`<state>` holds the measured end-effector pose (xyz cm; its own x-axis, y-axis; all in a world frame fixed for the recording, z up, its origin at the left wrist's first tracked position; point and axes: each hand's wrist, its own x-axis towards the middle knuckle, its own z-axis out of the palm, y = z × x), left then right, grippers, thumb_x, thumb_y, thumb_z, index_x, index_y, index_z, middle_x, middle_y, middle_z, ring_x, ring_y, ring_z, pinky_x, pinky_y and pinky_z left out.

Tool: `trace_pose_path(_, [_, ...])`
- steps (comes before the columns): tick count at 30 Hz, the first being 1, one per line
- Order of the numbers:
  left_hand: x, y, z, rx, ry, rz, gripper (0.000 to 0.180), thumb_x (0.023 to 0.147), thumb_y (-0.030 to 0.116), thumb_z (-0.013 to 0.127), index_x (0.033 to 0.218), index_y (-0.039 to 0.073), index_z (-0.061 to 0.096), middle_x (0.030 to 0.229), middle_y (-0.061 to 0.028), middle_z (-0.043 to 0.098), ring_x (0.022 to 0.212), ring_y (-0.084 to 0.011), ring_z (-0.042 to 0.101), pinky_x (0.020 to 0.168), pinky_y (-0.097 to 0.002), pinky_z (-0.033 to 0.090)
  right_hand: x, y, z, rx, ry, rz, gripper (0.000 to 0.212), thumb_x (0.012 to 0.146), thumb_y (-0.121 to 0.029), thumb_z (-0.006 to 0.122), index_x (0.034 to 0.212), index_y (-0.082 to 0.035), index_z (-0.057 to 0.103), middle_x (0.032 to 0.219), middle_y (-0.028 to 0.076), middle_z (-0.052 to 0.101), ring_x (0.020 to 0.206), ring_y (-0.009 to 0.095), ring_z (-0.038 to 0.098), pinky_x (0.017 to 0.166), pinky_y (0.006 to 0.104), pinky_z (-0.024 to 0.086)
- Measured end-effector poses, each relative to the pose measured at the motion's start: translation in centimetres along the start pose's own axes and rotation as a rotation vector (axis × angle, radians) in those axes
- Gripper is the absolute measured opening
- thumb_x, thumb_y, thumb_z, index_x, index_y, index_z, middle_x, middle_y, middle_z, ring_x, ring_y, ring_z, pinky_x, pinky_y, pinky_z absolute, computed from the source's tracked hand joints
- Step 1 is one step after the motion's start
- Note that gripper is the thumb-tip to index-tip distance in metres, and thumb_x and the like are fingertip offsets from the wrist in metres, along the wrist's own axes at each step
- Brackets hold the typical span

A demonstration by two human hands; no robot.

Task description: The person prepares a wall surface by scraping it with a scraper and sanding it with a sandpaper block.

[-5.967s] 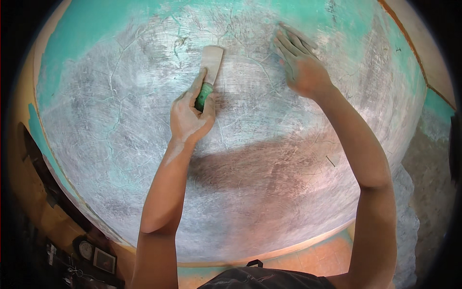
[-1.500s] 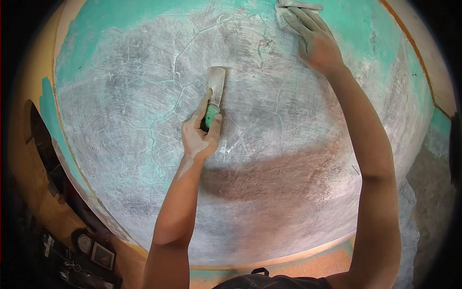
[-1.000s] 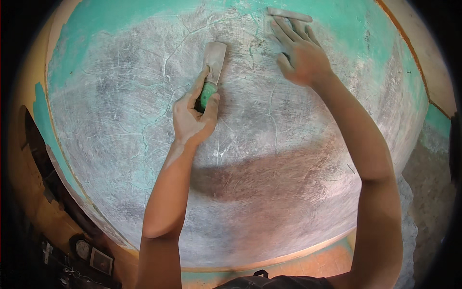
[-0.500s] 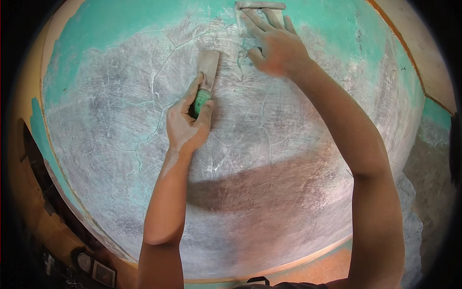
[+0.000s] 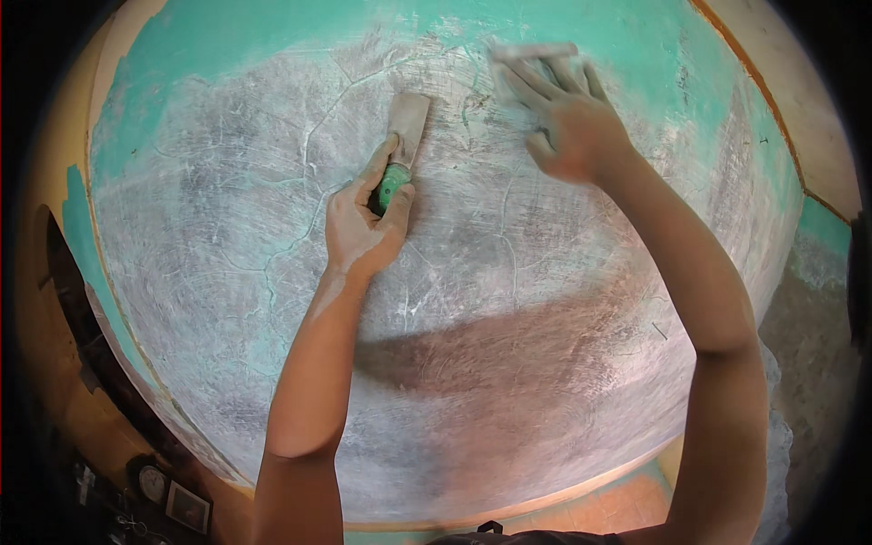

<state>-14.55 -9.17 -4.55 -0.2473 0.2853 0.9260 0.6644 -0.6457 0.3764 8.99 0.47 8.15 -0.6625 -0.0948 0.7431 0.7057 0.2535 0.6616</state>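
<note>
Apparently for steadiness, the left hand (image 5: 361,232) grasps a green-handled scraper (image 5: 410,123) with one finger along its blade, up against the wall (image 5: 218,209). The right hand (image 5: 579,127) is spread flat over a blurred pale sheet (image 5: 538,52), probably to press evenly where teal paint (image 5: 272,36) borders grey.

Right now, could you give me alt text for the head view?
A person's left hand holds a dusty, flat-bladed, green-handled scraper; the right hand lies spread over a blurred, pale sheet against a patchy grey wall with turquoise paint above.
</note>
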Motion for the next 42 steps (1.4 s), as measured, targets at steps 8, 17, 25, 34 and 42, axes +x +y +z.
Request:
trace_pose_path(8, [0.4,0.0,0.4,0.103,0.052,0.111,0.054,0.083,0.006,0.064,0.136,0.008,0.057,0.099,-0.0213,0.072,0.088,-0.0203,0.07,0.08,-0.0302,0.052,0.2,0.3,0.9,0.11,-0.001,0.138,0.07,0.086,-0.032,0.051,0.151,-0.014,0.034,0.157,0.003,0.034,0.147,0.037,0.022,0.116,0.0659,0.016])
trace_pose_path(17, [-0.3,-0.1,0.4,-0.01,-0.036,0.034,0.051,0.088,0.006,0.062,0.138,0.006,0.055,0.109,-0.0177,0.071,0.101,-0.0161,0.063,0.092,-0.031,0.047,-3.9,-1.6,0.2,0.095,-0.156,0.232,0.077,0.081,-0.028,0.051,0.153,-0.014,0.03,0.16,0.005,0.027,0.147,0.042,0.019,0.117,0.0644,0.012])
trace_pose_path(25, [0.0,-0.4,-0.3,0.041,0.021,0.064,0.051,0.088,0.005,0.062,0.138,0.007,0.055,0.115,-0.0164,0.07,0.104,-0.0166,0.063,0.094,-0.0303,0.047,-1.0,-2.0,2.1,0.253,0.047,0.288,0.075,0.084,-0.035,0.051,0.153,-0.016,0.029,0.159,0.005,0.029,0.148,0.04,0.016,0.117,0.0649,0.011])
trace_pose_path(34, [0.2,0.5,0.6,0.045,-0.023,0.071,0.05,0.088,0.003,0.061,0.137,0.007,0.056,0.119,-0.0169,0.069,0.107,-0.0152,0.062,0.095,-0.0295,0.046,0.2,-0.6,2.5,0.176,0.129,0.186,0.078,0.082,-0.033,0.051,0.155,-0.017,0.026,0.16,0.002,0.027,0.148,0.038,0.02,0.113,0.0724,0.013])
trace_pose_path(42, [0.9,1.4,1.7,0.107,-0.04,0.062,0.051,0.086,0.003,0.062,0.137,0.007,0.057,0.111,-0.0174,0.072,0.099,-0.0144,0.064,0.089,-0.0293,0.049,2.7,0.9,3.1,0.169,0.155,0.181,0.075,0.086,-0.036,0.052,0.154,-0.018,0.026,0.16,0.001,0.028,0.149,0.035,0.016,0.114,0.0695,0.014])
